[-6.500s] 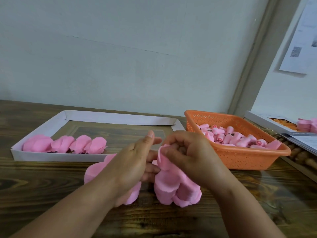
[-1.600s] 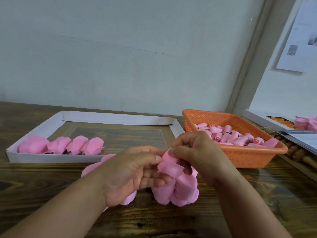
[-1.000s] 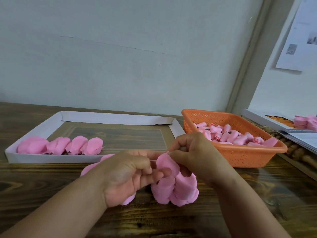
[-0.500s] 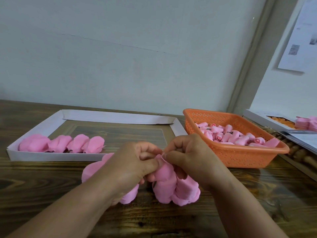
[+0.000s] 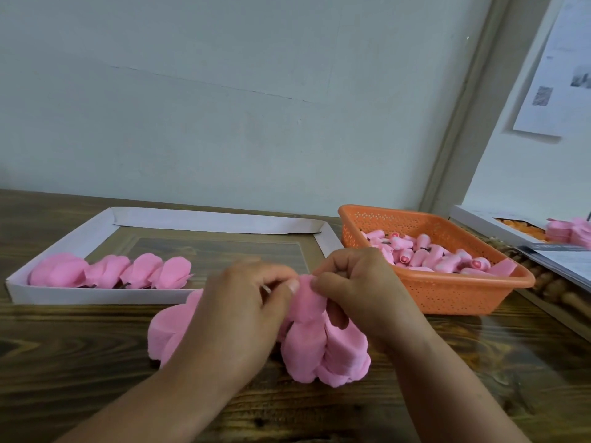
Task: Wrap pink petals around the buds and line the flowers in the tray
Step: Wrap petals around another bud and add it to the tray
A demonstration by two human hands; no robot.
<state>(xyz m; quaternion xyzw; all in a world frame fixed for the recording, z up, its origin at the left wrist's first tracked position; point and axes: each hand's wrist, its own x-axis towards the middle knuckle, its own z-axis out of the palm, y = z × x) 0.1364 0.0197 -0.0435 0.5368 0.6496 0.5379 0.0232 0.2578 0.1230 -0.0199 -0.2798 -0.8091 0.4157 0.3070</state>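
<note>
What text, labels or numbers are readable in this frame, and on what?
None can be read.
Paper sheet on the right wall: grey print and what may be a square code, too blurred to read.
Printed sheet at the table's right edge: faint lines of print under a dark band, too small to read.
White tray, orange basket, pink petals: no visible markings.

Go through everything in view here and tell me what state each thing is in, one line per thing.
white tray: on the table, four finished flowers lined along its near-left side
finished flowers: lying in a row, overlapping
orange basket: holds a heap of pink buds
pink buds: loose, unwrapped
pink petals: bunched, held above the table
left hand: pinches the petals
right hand: pinches the petals
</note>
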